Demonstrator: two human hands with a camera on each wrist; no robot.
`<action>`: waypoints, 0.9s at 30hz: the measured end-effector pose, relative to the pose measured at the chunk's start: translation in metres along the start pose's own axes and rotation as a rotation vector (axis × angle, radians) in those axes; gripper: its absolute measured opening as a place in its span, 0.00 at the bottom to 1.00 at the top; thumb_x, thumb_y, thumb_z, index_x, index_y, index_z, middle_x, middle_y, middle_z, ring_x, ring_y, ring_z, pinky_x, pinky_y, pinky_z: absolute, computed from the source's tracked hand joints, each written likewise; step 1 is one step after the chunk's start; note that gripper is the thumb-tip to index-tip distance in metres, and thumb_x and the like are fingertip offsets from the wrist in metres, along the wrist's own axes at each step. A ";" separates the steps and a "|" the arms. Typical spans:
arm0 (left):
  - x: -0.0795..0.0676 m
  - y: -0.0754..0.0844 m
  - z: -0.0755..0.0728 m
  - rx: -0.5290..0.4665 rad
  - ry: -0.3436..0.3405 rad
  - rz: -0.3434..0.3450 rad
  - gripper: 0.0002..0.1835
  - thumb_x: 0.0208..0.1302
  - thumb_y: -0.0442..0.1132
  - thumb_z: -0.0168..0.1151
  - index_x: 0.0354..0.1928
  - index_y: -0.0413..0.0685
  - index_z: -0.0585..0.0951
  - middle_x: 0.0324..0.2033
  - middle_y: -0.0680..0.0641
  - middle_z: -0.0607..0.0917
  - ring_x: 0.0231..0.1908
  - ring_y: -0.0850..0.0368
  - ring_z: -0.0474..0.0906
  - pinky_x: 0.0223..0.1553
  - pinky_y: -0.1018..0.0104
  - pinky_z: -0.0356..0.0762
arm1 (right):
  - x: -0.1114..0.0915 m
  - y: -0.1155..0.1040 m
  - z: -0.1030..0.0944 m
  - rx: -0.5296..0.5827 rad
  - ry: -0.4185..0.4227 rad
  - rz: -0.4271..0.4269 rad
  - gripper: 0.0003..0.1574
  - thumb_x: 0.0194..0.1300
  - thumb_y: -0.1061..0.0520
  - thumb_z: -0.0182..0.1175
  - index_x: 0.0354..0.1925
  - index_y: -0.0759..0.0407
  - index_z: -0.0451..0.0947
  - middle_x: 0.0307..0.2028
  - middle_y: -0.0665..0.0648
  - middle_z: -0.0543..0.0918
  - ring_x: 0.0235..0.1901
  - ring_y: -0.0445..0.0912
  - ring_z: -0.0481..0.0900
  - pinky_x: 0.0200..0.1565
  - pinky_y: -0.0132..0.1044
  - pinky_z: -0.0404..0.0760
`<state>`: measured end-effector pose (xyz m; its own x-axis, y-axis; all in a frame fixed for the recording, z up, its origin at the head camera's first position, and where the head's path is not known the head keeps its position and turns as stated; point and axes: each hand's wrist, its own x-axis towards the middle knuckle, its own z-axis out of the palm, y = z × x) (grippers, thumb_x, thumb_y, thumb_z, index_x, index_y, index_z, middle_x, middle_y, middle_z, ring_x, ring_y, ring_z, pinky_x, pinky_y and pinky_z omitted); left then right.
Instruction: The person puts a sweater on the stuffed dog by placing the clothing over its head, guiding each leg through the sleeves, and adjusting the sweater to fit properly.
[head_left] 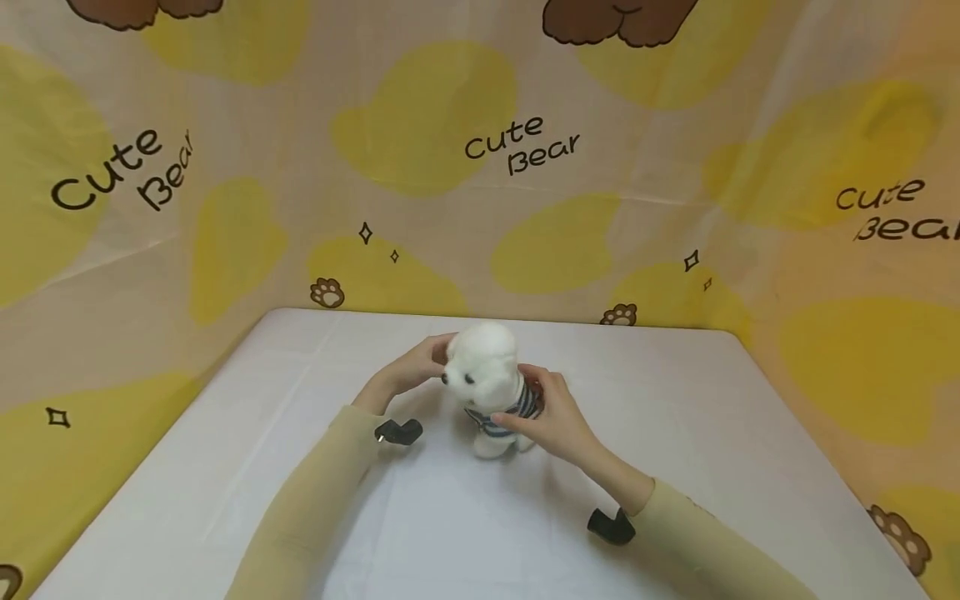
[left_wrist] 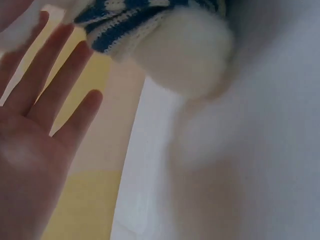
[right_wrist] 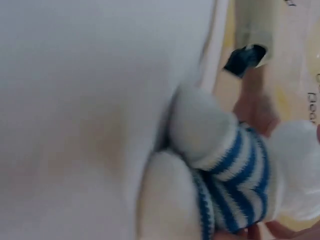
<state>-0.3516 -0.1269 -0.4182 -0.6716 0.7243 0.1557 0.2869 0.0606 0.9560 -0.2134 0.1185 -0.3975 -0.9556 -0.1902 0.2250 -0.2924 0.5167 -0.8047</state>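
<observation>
A white plush dog [head_left: 486, 362] in a blue-and-white striped knitted sweater stands on the table, its face turned to the left in the head view. My right hand [head_left: 561, 421] grips its body from the right, thumb across the front of the sweater and fingers behind. Beside the head on the left is my left hand [head_left: 412, 367]; in the left wrist view that hand [left_wrist: 40, 135] has its fingers straight and spread. Whether its hidden fingertips press the fur I cannot tell. In the right wrist view the sweater [right_wrist: 245, 170] and round white legs show close up.
A white-covered table [head_left: 420, 533] lies under the dog. Patterned yellow-and-beige cloth [head_left: 427, 117] hangs behind it and along both sides. Black wrist-worn pieces stick out near the left cuff [head_left: 401, 432] and the right cuff [head_left: 611, 527].
</observation>
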 end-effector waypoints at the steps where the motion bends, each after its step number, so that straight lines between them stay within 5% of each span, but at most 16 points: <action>1: -0.002 0.002 0.002 0.004 0.012 0.001 0.33 0.52 0.28 0.64 0.63 0.40 0.69 0.55 0.48 0.78 0.54 0.58 0.74 0.56 0.59 0.71 | 0.003 0.004 0.000 0.007 -0.003 -0.023 0.52 0.45 0.45 0.75 0.64 0.56 0.63 0.57 0.59 0.69 0.55 0.51 0.67 0.55 0.52 0.72; 7: -0.006 0.011 0.028 0.130 0.126 0.048 0.30 0.47 0.23 0.68 0.57 0.38 0.74 0.51 0.43 0.79 0.53 0.56 0.74 0.58 0.57 0.71 | 0.025 0.028 -0.009 0.081 -0.050 -0.166 0.51 0.43 0.59 0.76 0.63 0.60 0.62 0.58 0.62 0.71 0.59 0.56 0.68 0.61 0.53 0.69; 13: -0.002 0.008 0.051 0.210 0.328 0.122 0.25 0.46 0.23 0.67 0.50 0.41 0.77 0.49 0.41 0.80 0.52 0.51 0.76 0.52 0.59 0.77 | 0.043 0.046 -0.023 0.143 -0.093 -0.231 0.48 0.45 0.72 0.71 0.64 0.63 0.62 0.61 0.66 0.70 0.62 0.59 0.68 0.61 0.52 0.68; 19: 0.013 0.000 0.064 0.232 0.472 0.116 0.25 0.47 0.25 0.66 0.51 0.45 0.77 0.50 0.45 0.81 0.55 0.50 0.75 0.48 0.63 0.79 | 0.054 0.059 -0.033 0.060 -0.011 -0.211 0.40 0.49 0.71 0.68 0.60 0.66 0.65 0.58 0.68 0.74 0.60 0.60 0.71 0.59 0.49 0.72; 27: 0.026 0.000 0.070 0.168 0.544 0.061 0.24 0.49 0.25 0.66 0.51 0.41 0.77 0.53 0.42 0.80 0.60 0.47 0.73 0.54 0.61 0.76 | 0.062 0.065 -0.040 0.083 0.026 -0.079 0.39 0.51 0.65 0.70 0.60 0.62 0.68 0.57 0.66 0.76 0.60 0.58 0.72 0.56 0.45 0.75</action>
<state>-0.3213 -0.0600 -0.4320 -0.8928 0.2746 0.3572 0.4107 0.1704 0.8957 -0.2927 0.1737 -0.4142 -0.9307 -0.2050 0.3031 -0.3638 0.4299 -0.8263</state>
